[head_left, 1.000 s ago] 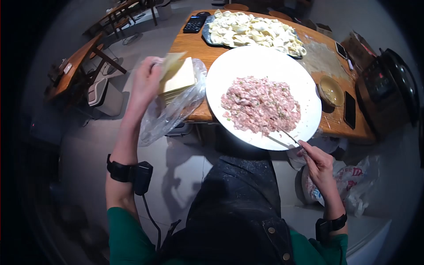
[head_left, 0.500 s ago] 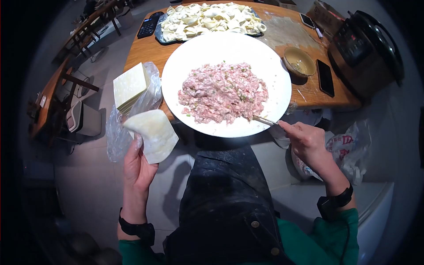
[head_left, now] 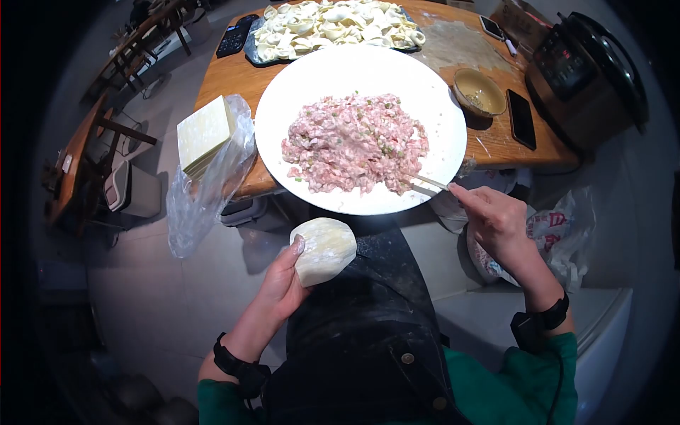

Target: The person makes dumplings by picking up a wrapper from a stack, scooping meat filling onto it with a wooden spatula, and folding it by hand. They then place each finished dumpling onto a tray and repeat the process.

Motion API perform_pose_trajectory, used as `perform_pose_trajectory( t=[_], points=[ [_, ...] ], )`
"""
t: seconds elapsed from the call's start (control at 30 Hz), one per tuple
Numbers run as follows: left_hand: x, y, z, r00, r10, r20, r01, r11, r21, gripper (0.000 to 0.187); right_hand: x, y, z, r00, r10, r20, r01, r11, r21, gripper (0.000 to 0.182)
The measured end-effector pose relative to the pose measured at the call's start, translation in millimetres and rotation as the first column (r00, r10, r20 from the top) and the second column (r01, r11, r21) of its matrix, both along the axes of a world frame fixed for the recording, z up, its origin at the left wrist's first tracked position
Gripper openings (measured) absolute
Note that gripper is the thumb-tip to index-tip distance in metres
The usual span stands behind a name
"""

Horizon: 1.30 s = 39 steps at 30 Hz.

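My left hand [head_left: 283, 283] holds a pale square dough wrapper [head_left: 324, 249] cupped in the palm, just below the front rim of a large white plate [head_left: 290, 85]. The plate carries a mound of pink minced meat filling [head_left: 354, 142] flecked with green. My right hand [head_left: 496, 223] grips a pair of chopsticks [head_left: 425, 183] whose tips rest in the near right edge of the filling. A stack of square wrappers [head_left: 203, 133] lies on a clear plastic bag [head_left: 202, 205] at the table's left front corner.
A dark tray of several folded dumplings [head_left: 333, 25] sits behind the plate. A small bowl [head_left: 480, 93], a phone [head_left: 522, 119], a calculator [head_left: 234, 37] and a dark cooker [head_left: 591, 67] are on or beside the wooden table [head_left: 219, 78]. Plastic bags [head_left: 559, 237] lie at right.
My left hand took one wrapper off the stack and carried it down and to the right, in front of the plate. The right hand stayed by the filling with the chopsticks.
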State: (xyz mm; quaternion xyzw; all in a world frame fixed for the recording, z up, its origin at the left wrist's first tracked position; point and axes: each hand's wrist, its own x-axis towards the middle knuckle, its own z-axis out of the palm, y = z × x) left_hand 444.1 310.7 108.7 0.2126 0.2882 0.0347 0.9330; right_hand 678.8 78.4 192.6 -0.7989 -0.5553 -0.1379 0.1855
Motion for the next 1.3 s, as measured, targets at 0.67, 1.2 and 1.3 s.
perform_pose_trajectory(
  t=[0.67,1.2,1.3],
  points=[
    [54.8,-29.0,21.0,0.986,-0.051,0.157,0.052,0.999,0.000,0.045,-20.8,15.1,-12.8,0.907,0.018,-0.421,-0.027,1.000,-0.015,0.036],
    [21.9,-15.1,15.1,0.923,0.036,0.383,0.026,0.988,-0.155,0.046,-64.5,25.0,-15.6,0.420,0.190,-0.888,-0.142,0.980,0.142,0.041],
    [32.0,-9.2,28.5,0.907,0.005,0.421,-0.022,0.999,0.036,0.045,-59.4,43.7,-2.7,0.303,0.127,-0.944,-0.158,0.984,0.081,0.043]
  ],
)
